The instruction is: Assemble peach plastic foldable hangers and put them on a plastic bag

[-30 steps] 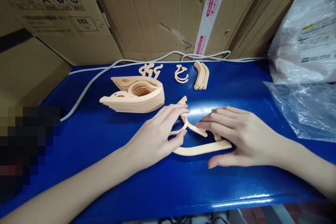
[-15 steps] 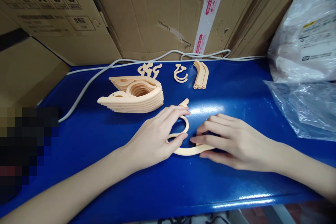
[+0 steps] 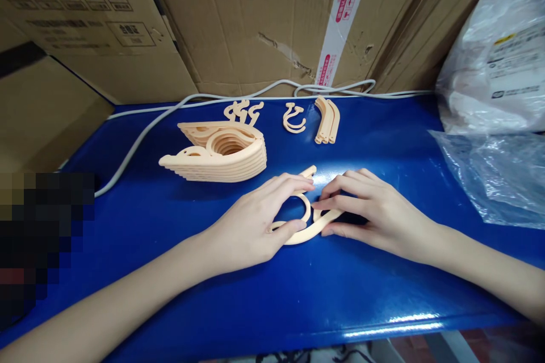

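Note:
A flat peach-coloured plastic piece with a ring and a curved arm lies on the blue table. My left hand grips its ring end between thumb and fingers. My right hand holds the curved arm from the right, fingertips nearly meeting those of the left. Behind my left hand stands a stack of the same peach pieces. Small peach hooks, a hook pair and curved strips lie near the table's back edge.
Cardboard boxes wall off the back and left. A white cable runs along the back edge and down the left. White and clear plastic bags fill the right side. A blurred dark patch sits at the left.
My right hand has slid left toward my left hand, pushing the piece's curved arm inward and up. The piece is now folded tighter; my left hand has barely moved.

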### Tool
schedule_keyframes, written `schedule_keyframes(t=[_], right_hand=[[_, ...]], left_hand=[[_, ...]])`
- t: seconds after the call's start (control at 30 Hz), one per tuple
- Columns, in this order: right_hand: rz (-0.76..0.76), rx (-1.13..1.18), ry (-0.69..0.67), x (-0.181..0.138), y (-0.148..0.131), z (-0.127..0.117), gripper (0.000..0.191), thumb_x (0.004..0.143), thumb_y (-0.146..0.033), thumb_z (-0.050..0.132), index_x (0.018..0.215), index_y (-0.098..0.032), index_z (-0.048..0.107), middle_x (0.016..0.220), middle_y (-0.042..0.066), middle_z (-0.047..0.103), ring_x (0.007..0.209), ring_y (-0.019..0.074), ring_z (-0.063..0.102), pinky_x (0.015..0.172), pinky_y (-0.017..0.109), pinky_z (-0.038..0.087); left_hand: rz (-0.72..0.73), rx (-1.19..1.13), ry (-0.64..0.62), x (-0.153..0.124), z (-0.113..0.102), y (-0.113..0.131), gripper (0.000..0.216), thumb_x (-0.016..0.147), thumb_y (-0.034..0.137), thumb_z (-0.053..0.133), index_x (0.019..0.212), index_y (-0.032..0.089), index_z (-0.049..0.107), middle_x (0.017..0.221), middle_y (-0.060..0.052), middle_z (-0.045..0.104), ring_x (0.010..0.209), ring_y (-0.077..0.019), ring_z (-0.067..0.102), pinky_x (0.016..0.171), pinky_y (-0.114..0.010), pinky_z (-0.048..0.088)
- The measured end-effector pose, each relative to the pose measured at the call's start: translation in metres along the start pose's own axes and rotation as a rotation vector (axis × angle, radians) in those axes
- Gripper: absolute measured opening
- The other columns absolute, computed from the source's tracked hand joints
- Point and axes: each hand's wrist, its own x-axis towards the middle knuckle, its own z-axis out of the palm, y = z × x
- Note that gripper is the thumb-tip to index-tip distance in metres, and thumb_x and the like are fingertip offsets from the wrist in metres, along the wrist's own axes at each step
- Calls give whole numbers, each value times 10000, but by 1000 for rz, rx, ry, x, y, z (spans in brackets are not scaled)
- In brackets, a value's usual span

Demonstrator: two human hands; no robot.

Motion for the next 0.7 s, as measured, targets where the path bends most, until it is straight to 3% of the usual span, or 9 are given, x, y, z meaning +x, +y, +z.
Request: schedule_keyframes(t=[0.17,0.37,0.53,0.7], right_hand=[[20,94,-11,2,1,-1,193,935,-376,619,1010,-199,637,1048,71,677,966,199,606,801,347,394],[15,33,-13,2,10,-12,192,912,-406,644,980,-226,657,1067,63,658,970,207,595,820,358,386],[41,-106,36,0,21,-19,229,937,-391,608,1080,-215,640,1001,56,678,904,217,615,798,373,395],[51,-98,46,1,14,-17,161,986,-255,501,1077,-210,626,906,32,700,818,189,635,821,380,401]], left_hand=[[44,-6,-12,0,-1,2,309,980,232,490,1288,235,504,1426,-68,529,1339,-208,492,1116,-382,431],[68,-14,13,0,-7,-2,429,941,70,358,1308,234,508,1347,-26,591,1257,-168,561,1067,-309,462],[154,268,-6,0,-8,-2,490,883,-25,369,1300,184,517,1367,-52,592,1299,-184,518,1080,-348,434],[173,444,-3,2,-10,2,424,919,21,398,1300,166,516,1302,-87,629,1227,-216,558,985,-368,466]])
